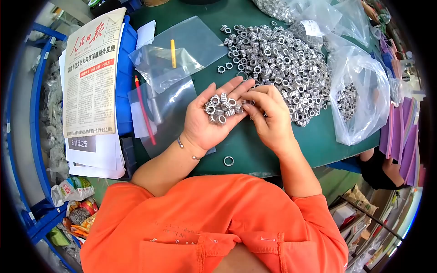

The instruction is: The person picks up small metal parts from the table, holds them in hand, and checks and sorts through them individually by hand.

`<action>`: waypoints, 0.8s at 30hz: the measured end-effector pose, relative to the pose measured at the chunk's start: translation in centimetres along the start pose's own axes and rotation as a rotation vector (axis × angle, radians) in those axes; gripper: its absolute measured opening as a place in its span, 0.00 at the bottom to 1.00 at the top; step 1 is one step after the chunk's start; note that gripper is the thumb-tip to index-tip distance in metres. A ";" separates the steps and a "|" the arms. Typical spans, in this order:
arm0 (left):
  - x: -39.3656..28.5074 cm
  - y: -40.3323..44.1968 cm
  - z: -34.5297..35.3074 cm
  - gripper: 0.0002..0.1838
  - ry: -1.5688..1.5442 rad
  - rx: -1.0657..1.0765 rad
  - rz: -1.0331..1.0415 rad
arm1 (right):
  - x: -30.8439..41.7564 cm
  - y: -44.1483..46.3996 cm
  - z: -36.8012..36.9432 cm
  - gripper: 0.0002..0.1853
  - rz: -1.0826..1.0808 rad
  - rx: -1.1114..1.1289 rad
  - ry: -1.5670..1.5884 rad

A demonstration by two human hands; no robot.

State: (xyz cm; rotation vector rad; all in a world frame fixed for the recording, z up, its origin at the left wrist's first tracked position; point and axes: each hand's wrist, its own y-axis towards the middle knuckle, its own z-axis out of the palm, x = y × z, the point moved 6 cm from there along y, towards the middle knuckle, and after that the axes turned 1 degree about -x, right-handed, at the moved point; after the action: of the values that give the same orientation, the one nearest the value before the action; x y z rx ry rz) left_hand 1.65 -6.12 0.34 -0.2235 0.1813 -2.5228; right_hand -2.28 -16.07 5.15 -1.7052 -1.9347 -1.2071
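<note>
Several small silver metal rings (pixel 221 109) lie in a heap on the upturned palm of my left hand (pixel 207 116), whose fingers are stretched out to the upper right. My right hand (pixel 268 113) is beside it, thumb and fingertips pinched together at the edge of the heap, on a small metal ring (pixel 248 103) partly hidden by the fingers. Just beyond both hands a large pile of the same metal rings (pixel 291 68) spreads over the green table (pixel 255 157). One larger ring (pixel 228 161) lies alone near the table's front edge.
Clear plastic bags (pixel 177 52) lie at the back left with a yellow marker (pixel 173 53); a red pen (pixel 144 109) is nearer. A newspaper (pixel 93 77) leans on a blue bin (pixel 125 82). An open plastic bag (pixel 359 98) holding rings stands right. A person's arm (pixel 387 170) shows far right.
</note>
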 end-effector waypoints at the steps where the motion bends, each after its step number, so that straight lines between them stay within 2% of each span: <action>1: -0.1 0.0 0.0 0.27 -0.015 0.023 -0.001 | -0.6 -0.1 -0.1 0.11 0.082 -0.031 0.130; 2: -0.1 0.0 0.1 0.27 -0.018 0.022 0.000 | -1.1 -0.4 -0.1 0.11 0.165 -0.062 0.257; 5: -0.1 0.1 0.2 0.28 -0.026 0.013 0.009 | -1.7 -1.0 0.1 0.12 0.258 -0.183 0.383; 6: -0.1 0.0 0.2 0.28 -0.021 0.007 0.011 | -1.9 -1.3 0.2 0.14 0.232 -0.201 0.382; 10: -0.2 0.0 0.0 0.29 -0.034 0.015 0.022 | -2.5 -1.5 0.7 0.16 0.213 -0.102 0.334; 12: -0.2 0.0 0.0 0.29 -0.041 0.018 0.021 | -3.2 -2.0 1.0 0.15 0.381 -0.191 0.645; 15: -0.2 0.1 0.0 0.28 -0.058 0.015 0.014 | -2.4 -1.7 0.5 0.14 0.289 -0.304 0.664; 19: -0.2 0.1 -0.2 0.28 -0.040 0.007 0.018 | -2.7 -2.0 0.2 0.15 0.275 -0.324 0.668; 21: -0.1 0.1 -0.2 0.28 -0.067 -0.014 0.026 | -4.4 -2.3 1.4 0.16 0.502 -0.159 1.126; 22: -0.2 0.1 -0.2 0.28 -0.094 -0.032 0.038 | -4.8 -2.3 1.3 0.13 0.583 -0.223 1.324; 23: -0.3 0.2 -0.1 0.28 -0.088 -0.028 0.045 | -4.5 -1.9 0.9 0.11 0.556 -0.269 1.457; 24: -0.3 0.2 -0.1 0.28 -0.105 -0.027 0.044 | -4.3 -1.7 0.7 0.11 0.525 -0.245 1.432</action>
State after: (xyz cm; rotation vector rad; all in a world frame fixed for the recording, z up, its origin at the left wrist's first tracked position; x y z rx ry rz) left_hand 1.96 -6.13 0.16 -0.3578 0.1761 -2.4591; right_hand -2.55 -18.31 1.08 -0.7705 -0.4683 -1.6946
